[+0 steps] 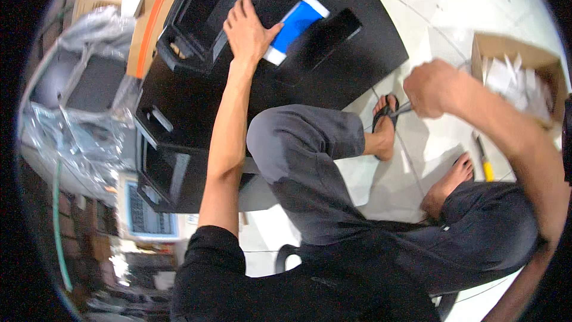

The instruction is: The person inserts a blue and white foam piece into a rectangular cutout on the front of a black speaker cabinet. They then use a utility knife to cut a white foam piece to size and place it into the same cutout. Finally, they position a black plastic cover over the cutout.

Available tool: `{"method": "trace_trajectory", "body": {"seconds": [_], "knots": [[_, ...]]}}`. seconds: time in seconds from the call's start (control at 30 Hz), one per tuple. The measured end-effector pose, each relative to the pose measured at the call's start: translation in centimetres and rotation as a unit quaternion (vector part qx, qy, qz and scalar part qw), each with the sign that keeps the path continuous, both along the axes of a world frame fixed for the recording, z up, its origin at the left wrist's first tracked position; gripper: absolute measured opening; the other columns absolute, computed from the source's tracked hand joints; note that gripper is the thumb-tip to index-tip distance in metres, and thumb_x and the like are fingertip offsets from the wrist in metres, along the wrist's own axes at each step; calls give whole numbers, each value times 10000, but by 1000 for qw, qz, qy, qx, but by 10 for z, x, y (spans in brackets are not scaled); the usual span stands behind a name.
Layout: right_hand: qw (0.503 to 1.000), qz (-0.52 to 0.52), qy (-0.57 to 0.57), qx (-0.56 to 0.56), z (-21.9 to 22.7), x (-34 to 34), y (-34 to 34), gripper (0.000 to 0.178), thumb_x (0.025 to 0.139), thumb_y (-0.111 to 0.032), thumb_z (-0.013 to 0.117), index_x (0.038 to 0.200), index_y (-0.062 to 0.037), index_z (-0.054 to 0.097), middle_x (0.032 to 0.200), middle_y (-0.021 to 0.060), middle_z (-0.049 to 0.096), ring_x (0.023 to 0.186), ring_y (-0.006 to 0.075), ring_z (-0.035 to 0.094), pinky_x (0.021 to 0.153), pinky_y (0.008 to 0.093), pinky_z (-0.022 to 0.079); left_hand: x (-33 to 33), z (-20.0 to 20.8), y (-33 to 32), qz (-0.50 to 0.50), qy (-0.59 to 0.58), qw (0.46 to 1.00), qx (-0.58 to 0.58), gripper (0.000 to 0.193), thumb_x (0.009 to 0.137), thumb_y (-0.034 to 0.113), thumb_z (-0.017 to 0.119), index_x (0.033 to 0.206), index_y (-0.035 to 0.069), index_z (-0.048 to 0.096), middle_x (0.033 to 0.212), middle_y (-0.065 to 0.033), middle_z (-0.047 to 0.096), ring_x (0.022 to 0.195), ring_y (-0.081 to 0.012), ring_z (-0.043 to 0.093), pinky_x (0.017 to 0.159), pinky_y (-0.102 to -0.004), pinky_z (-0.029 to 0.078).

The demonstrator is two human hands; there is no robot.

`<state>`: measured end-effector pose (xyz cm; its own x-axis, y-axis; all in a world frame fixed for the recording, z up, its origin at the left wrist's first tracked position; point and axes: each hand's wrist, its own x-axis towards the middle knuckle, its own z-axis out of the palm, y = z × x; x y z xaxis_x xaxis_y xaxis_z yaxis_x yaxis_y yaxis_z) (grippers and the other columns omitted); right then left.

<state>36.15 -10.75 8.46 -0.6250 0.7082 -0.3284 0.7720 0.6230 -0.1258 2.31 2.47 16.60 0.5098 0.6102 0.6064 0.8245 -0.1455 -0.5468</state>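
Note:
My left hand (247,33) lies with its fingers spread on a large black panel-like piece (375,42). Its thumb touches the edge of a flat blue and white rectangular thing (296,28), blue in the middle with white ends. Just right of that is a dark, glossy rectangle (333,39); I cannot tell what it is. My right hand (435,88) is closed in the air above the floor, right of the black piece. A thin, greyish tip (405,108) sticks out from its fingers; the rest of that object is hidden in the fist.
An open cardboard box (518,80) with white scraps stands on the tiled floor at the right. A yellow-handled tool (487,168) lies near my foot. Plastic-wrapped items (89,83) and a carton with an orange stripe (152,27) crowd the left side.

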Motion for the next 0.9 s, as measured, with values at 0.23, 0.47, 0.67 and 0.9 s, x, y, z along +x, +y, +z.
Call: {"method": "trace_trajectory", "body": {"seconds": [0.23,0.47,0.67,0.9], "knots": [[997,-23,-51,-49,-7,1,-3,390,885,-335,604,901,39,711,914,241,702,909,390,688,816,458,552,-5,-5,-1,28,-8,999,14,1023,624,533,843,1419,49,418,1344,-209,499,1239,-369,473,977,-519,381],[990,-60,-93,-86,-19,20,-9,407,895,-342,594,852,46,708,883,269,690,894,418,678,805,479,538,7,22,8,66,-88,990,-91,1042,579,576,848,1395,63,454,1281,-181,528,1244,-345,470,983,-546,375],[988,-52,-121,-77,-26,9,3,520,901,-421,596,790,80,680,810,277,669,807,420,668,751,463,529,1,13,4,93,-120,982,-110,1017,573,445,897,1393,44,448,1252,-210,552,1216,-366,514,994,-587,376],[988,-61,-127,-55,-9,-10,-1,579,916,-450,586,732,92,668,685,245,655,694,396,673,692,465,526,9,2,11,44,-117,991,-45,1083,567,461,877,1426,4,402,1194,-214,573,1151,-365,536,986,-577,391]]}}
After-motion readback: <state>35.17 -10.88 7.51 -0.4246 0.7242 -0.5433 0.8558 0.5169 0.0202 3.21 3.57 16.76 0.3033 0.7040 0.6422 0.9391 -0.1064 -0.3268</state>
